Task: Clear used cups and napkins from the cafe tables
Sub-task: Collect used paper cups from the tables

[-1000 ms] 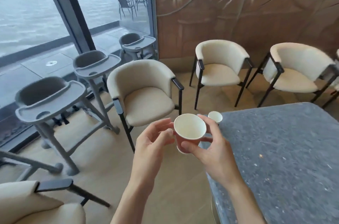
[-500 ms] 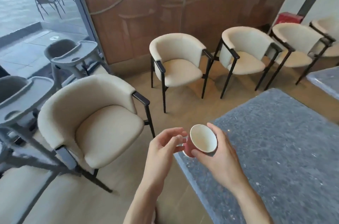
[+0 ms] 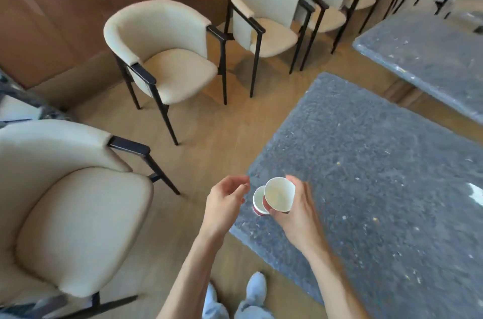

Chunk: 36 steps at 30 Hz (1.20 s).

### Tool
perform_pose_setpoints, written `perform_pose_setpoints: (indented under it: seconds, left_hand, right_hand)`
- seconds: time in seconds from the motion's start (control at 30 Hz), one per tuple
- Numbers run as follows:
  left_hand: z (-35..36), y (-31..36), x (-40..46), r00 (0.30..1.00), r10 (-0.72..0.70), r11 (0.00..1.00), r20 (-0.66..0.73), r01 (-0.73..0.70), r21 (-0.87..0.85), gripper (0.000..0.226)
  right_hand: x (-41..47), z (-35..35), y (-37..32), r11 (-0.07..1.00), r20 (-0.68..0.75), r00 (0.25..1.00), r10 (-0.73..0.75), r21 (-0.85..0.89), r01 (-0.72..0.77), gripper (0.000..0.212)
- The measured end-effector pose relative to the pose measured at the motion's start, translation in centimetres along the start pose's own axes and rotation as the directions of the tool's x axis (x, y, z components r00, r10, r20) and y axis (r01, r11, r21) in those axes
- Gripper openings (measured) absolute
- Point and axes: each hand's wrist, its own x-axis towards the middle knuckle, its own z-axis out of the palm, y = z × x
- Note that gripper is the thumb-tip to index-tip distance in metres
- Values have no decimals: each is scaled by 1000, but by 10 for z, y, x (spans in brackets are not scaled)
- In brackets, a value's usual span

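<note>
The right hand [image 3: 295,211] grips a white paper cup with a red outer wall [image 3: 279,196], fingers curled round its far side and thumb under its near side, the open mouth tipped toward the camera. A second, smaller-looking white-and-red paper cup [image 3: 258,204] sits just to the left of the first, touching or overlapped by it; whether it stands on the surface or is held with the first cup cannot be told. Both cups are over the near left corner of the grey speckled stone surface [image 3: 379,188]. The left hand [image 3: 224,203] hovers just left of the cups, off the surface's edge, with fingers loosely curled and nothing in it, its fingertips close to the smaller cup but apart from it.

A white scrap, perhaps a napkin [image 3: 476,192], lies at the right edge of the view on the same surface, partly cut off. A second grey speckled surface [image 3: 423,57] stands beyond, toward the upper right. Cream upholstered armchairs with black frames [image 3: 167,62] line the brown panelled wall [image 3: 52,18], and another cream armchair [image 3: 73,214] is near on the left, all on a light wooden floor [image 3: 209,135]. The person's pale trouser legs and light shoes [image 3: 256,287] show at the bottom edge
</note>
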Motion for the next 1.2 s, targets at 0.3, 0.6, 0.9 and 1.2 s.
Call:
perform_pose_setpoints:
  seconds: [0.3, 0.6, 0.9, 1.2]
  left_hand:
    - [22, -15, 32, 995, -93, 990, 28, 89, 107, 35]
    - [52, -40, 51, 990, -140, 959, -16, 139, 245, 26]
    - [59, -55, 60, 985, -157, 911, -75, 174, 373, 29]
    - [63, 26, 45, 996, 48, 994, 70, -54, 94, 24]
  right_hand:
    - [23, 35, 25, 998, 30, 998, 50, -46, -49, 86]
    - [27, 39, 48, 998, 103, 994, 45, -52, -39, 89]
    - [32, 48, 59, 996, 109, 994, 15, -85, -5, 74]
    - [36, -19, 27, 962, -106, 977, 184, 223, -158, 55]
